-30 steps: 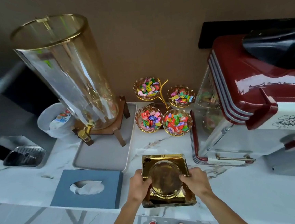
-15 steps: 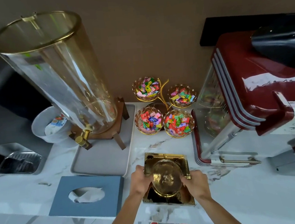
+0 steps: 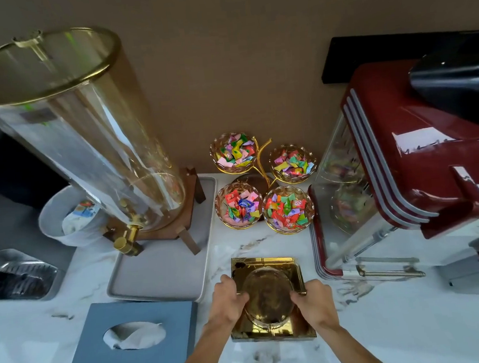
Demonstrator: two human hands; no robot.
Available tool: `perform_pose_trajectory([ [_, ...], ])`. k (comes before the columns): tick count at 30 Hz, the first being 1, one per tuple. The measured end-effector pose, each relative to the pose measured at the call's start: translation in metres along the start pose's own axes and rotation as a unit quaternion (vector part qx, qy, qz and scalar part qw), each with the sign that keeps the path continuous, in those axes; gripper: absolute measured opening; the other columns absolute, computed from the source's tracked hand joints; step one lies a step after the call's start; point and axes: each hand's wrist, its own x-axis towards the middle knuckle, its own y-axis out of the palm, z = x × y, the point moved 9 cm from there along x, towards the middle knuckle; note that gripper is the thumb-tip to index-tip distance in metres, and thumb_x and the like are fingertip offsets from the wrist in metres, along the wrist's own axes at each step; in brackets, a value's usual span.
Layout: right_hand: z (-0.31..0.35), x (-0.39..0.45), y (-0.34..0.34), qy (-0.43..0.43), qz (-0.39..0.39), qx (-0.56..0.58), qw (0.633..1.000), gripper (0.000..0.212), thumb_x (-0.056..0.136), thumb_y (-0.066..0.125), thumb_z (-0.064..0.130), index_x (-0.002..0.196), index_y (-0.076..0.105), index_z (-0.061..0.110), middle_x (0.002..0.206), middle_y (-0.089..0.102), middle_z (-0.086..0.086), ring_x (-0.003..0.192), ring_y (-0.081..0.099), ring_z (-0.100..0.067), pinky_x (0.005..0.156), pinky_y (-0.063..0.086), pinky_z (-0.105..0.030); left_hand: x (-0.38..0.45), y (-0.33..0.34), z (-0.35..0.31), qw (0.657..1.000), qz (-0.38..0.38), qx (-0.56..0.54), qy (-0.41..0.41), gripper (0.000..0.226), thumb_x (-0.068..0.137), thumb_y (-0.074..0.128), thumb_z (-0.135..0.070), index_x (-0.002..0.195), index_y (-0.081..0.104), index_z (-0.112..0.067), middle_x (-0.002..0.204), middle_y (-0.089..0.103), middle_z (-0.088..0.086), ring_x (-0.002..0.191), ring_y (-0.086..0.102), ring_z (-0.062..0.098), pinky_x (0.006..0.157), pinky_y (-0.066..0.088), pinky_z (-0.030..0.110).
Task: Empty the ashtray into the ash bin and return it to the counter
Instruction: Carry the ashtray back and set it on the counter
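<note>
A square golden ashtray (image 3: 268, 297) with a round glass bowl in its middle rests on the white marble counter (image 3: 404, 326) near the front edge. My left hand (image 3: 228, 298) grips its left side and my right hand (image 3: 313, 299) grips its right side, fingers curled over the rim. The ashtray's bowl looks empty. A white bin (image 3: 64, 217) with crumpled paper inside stands off the counter at the left; whether it is the ash bin I cannot tell.
A tall glass drink dispenser (image 3: 78, 137) stands on a grey tray (image 3: 165, 269) to the left. Several candy bowls (image 3: 261, 185) sit behind the ashtray. A red popcorn machine (image 3: 405, 167) is close on the right. A blue tissue box (image 3: 133, 335) lies front left.
Both hands have pushed the ashtray a little farther onto the counter, away from the front edge. The view has come closer to the counter.
</note>
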Motion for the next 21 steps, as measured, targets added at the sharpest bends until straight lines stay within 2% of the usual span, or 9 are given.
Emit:
perform_pose_trajectory([
  [3, 0.003, 0.002, 0.001, -0.005, 0.015, -0.017, 1.000, 0.027, 0.093, 0.069, 0.027, 0.081, 0.065, 0.004, 0.078, 0.066, -0.008, 0.069, 0.063, -0.020, 0.051, 0.040, -0.020, 0.003, 0.001, 0.001, 1.000, 0.005, 0.010, -0.005, 0.027, 0.094, 0.068, -0.020, 0.105, 0.044, -0.013, 0.101, 0.060, 0.007, 0.095, 0.068, 0.022, 0.077, 0.061, 0.027],
  [8, 0.003, 0.006, 0.001, -0.003, 0.022, -0.026, 0.999, 0.026, 0.093, 0.068, 0.027, 0.077, 0.061, 0.009, 0.071, 0.061, -0.002, 0.063, 0.060, -0.014, 0.046, 0.035, -0.015, 0.007, 0.003, -0.002, 0.999, 0.013, 0.036, 0.000, 0.030, 0.095, 0.066, -0.021, 0.117, 0.048, -0.011, 0.105, 0.061, 0.005, 0.096, 0.068, 0.019, 0.074, 0.056, 0.020],
  [12, 0.004, 0.010, 0.001, 0.000, 0.030, -0.034, 0.999, 0.026, 0.093, 0.069, 0.028, 0.075, 0.059, 0.012, 0.068, 0.059, 0.001, 0.063, 0.062, -0.011, 0.048, 0.040, -0.015, 0.008, 0.004, -0.005, 0.998, 0.017, 0.063, 0.003, 0.031, 0.094, 0.066, -0.020, 0.118, 0.051, -0.007, 0.113, 0.066, 0.011, 0.101, 0.069, 0.023, 0.081, 0.059, 0.027],
  [17, 0.007, 0.013, 0.000, -0.011, 0.030, -0.056, 0.998, 0.036, 0.089, 0.073, 0.026, 0.066, 0.047, 0.015, 0.068, 0.056, -0.002, 0.061, 0.055, -0.017, 0.047, 0.038, -0.023, 0.010, 0.005, -0.007, 0.995, 0.007, 0.100, 0.001, 0.033, 0.092, 0.068, -0.021, 0.117, 0.053, -0.006, 0.115, 0.066, 0.012, 0.105, 0.067, 0.026, 0.088, 0.058, 0.034],
  [19, 0.010, 0.013, 0.001, -0.012, 0.034, -0.066, 0.997, 0.034, 0.090, 0.071, 0.023, 0.068, 0.047, 0.014, 0.071, 0.058, -0.004, 0.062, 0.056, -0.018, 0.050, 0.041, -0.027, 0.011, 0.006, -0.008, 0.994, 0.002, 0.110, 0.001, 0.036, 0.092, 0.068, -0.025, 0.119, 0.053, -0.007, 0.116, 0.066, 0.010, 0.105, 0.067, 0.025, 0.088, 0.058, 0.033],
  [21, 0.014, 0.013, 0.002, -0.020, 0.042, -0.080, 0.996, 0.026, 0.090, 0.070, 0.021, 0.074, 0.051, 0.012, 0.079, 0.065, -0.007, 0.067, 0.062, -0.020, 0.055, 0.048, -0.031, 0.012, 0.007, -0.008, 0.993, -0.002, 0.121, 0.002, 0.033, 0.095, 0.064, -0.021, 0.122, 0.053, -0.006, 0.118, 0.067, 0.011, 0.106, 0.067, 0.025, 0.090, 0.058, 0.033],
])
